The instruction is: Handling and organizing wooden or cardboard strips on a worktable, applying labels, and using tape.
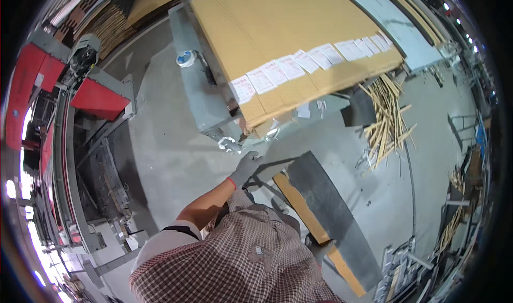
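The person wore a checked apron (214, 257). Both of the 2 hands were gloved in grey. The left hand (247, 167), red at the cuff, was extended forward over the floor (160, 148), short of the near corner of a grey table (195, 84). Its fingers lay close together; whether they were closed on anything could not be told.

The right hand (319, 247) was found at the person's right side, fingers narrowed on the near long edge of 1 dark panel (336, 212); the fingertips were mostly hidden. The panel lay aslant in view, right of the apron, its dark face up and a tan strip (299, 201) showing along the gripped edge.

On the table rested a large cardboard sheet (299, 25), with a row of printed papers (288, 68) along its near side. 1 white-and-blue roll (186, 60) sat on the table left of the sheet. A loose pile of thin wooden sticks (385, 124) was noted right of the table, and a red machine part (100, 99) to the left.
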`<state>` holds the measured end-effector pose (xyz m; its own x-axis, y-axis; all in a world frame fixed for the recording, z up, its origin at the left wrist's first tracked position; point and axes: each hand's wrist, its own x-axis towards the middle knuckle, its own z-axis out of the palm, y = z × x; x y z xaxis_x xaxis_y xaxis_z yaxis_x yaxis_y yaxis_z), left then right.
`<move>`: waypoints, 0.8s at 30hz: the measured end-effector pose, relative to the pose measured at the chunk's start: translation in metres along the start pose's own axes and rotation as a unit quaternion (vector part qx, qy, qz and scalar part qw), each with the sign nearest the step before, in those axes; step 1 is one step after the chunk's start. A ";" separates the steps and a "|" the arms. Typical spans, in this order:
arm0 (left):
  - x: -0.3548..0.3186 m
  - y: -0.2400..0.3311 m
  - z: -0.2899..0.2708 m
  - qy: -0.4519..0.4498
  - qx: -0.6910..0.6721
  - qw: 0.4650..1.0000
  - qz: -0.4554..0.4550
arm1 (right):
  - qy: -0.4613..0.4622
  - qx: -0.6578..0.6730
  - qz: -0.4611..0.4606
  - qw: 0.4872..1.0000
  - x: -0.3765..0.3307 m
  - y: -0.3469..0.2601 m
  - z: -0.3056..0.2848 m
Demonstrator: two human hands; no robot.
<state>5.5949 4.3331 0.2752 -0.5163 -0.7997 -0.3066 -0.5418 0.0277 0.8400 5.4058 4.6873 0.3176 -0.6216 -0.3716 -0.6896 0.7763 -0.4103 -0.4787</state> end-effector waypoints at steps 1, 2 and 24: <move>0.013 -0.008 -0.006 0.090 -0.144 0.979 -0.111 | -0.039 -0.059 0.077 0.994 -0.009 -0.001 0.008; 0.024 -0.006 -0.004 -0.005 -0.170 0.976 -0.137 | -0.040 -0.057 0.068 0.995 0.003 -0.006 -0.011; 0.098 0.314 0.447 -0.707 0.147 0.688 0.074 | 0.219 -0.655 -0.330 0.644 0.234 -0.340 0.017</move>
<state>5.0776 4.5310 0.3088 -0.5966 0.6013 -0.5316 -0.4177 0.3329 0.8454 4.9947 4.7259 0.3285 -0.9949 -0.0877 -0.0501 -0.0407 0.8019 -0.5961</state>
